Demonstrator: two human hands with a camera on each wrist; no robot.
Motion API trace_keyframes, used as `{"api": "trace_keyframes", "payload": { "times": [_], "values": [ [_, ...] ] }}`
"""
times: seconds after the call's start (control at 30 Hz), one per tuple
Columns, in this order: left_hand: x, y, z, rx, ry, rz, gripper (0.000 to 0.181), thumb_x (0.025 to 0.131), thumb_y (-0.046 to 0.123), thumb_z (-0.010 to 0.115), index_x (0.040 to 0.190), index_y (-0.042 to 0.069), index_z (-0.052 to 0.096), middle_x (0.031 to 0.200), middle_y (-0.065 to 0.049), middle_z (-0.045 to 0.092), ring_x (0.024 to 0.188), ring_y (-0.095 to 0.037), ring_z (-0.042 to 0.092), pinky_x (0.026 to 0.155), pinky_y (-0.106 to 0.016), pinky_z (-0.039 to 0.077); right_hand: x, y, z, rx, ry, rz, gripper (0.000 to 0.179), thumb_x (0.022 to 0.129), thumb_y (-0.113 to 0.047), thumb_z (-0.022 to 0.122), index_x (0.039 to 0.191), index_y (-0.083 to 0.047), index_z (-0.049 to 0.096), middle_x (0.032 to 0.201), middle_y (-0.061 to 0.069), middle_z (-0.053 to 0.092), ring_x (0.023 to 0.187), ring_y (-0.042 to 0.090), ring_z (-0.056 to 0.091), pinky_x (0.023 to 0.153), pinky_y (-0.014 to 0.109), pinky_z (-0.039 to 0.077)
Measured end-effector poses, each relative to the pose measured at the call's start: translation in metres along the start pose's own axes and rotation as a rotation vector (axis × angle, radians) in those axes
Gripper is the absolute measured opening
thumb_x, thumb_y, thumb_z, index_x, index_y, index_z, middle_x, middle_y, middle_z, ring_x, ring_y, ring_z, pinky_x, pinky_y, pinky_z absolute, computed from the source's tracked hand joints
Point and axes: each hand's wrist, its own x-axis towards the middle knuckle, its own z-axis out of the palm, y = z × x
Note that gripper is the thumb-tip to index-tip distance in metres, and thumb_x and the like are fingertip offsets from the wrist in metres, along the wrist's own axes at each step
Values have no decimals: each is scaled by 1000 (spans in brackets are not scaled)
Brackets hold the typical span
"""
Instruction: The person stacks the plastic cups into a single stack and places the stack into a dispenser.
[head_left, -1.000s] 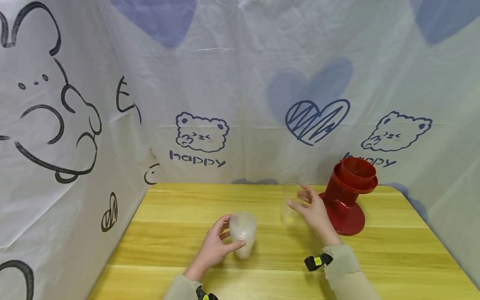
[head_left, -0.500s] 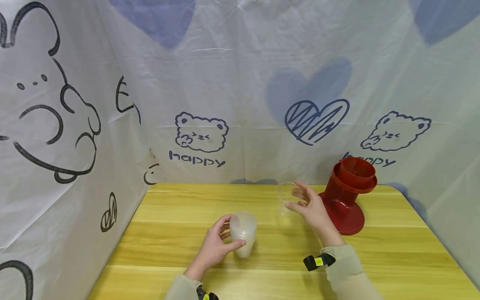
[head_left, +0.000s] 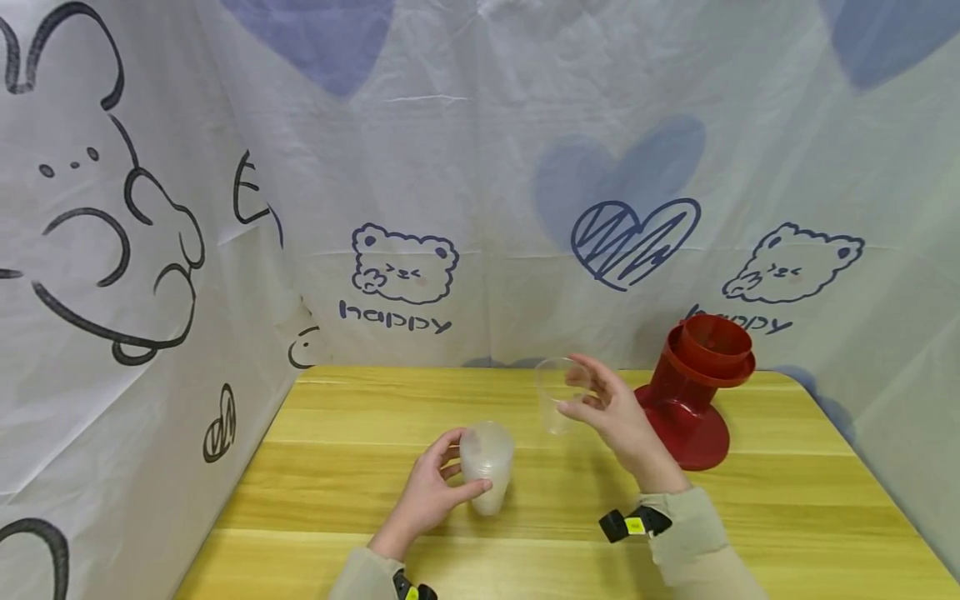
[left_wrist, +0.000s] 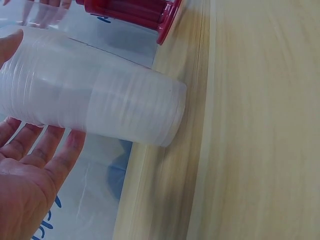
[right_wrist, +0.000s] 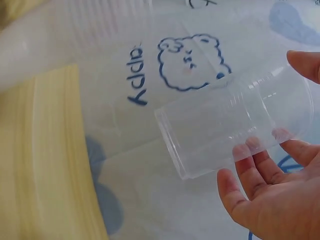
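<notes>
A stack of clear plastic cups stands nearly upright in my left hand, its thumb and fingers around the sides. In the left wrist view the nested rims of the stack show close together, and whether its base touches the table I cannot tell. To the right and farther back, my right hand holds a single clear plastic cup between thumb and fingers. The right wrist view shows this cup see-through, with nothing visible in it. The single cup and the stack are apart.
A red plastic stand with a round base and a ringed, hollow top is at the back right, just beyond my right hand. Beneath everything lies a wood-grain table. A white printed cloth hangs behind and along the sides.
My right hand has moved left with the single cup, away from the red stand and closer to the stack. My left hand and the stack have stayed in place.
</notes>
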Motion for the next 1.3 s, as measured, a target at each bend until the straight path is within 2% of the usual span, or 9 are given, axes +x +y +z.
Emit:
{"api": "trace_keyframes", "payload": {
  "times": [0.1,0.2,0.33,0.47,0.73,0.97,1.3],
  "values": [
    [3,-12,0,-3,-1,7,66,79,5,82,136,1,50,130,-17,54,116,-36,54,99,-46,48,0,-5,4,16,-24,-22,68,88,-14,73,147,-10,40,136,16,50,127,30,42,108,49,34],
    [7,-28,-1,-11,-5,20,68,78,10,84,137,4,50,130,-15,55,116,-32,55,98,-42,49,0,-10,8,29,-41,-29,66,89,-12,72,147,-10,41,135,17,50,126,30,43,103,39,39],
    [7,-30,-2,-3,-19,28,70,78,20,85,138,8,50,129,-12,55,116,-30,55,98,-38,49,-1,-15,14,54,-56,-31,68,89,-10,71,147,-8,37,136,19,49,126,30,43,98,30,42],
    [7,-30,-2,7,-17,40,70,79,22,85,137,9,50,129,-12,56,115,-30,56,97,-38,50,-1,-18,20,67,-79,-48,67,87,-8,72,145,-5,38,135,17,50,126,31,44,97,29,43],
    [7,-28,-1,-20,-6,33,68,78,12,85,137,6,50,129,-13,56,116,-30,55,98,-41,49,-2,-21,31,71,-136,-128,66,84,-5,75,141,-2,42,131,18,53,124,33,45,94,33,44],
    [7,-29,-1,-41,-4,35,69,78,9,84,138,5,49,130,-13,55,116,-31,55,98,-43,49,-2,-23,39,69,-159,-155,65,84,-5,75,141,-1,43,130,17,54,123,33,46,98,45,42],
    [6,-29,0,-49,-1,37,68,77,9,84,137,6,51,130,-13,55,117,-32,55,99,-43,48,-1,-23,47,68,-216,-191,65,86,-10,76,142,-2,43,131,17,55,123,34,49,101,51,39]
  ]
}}
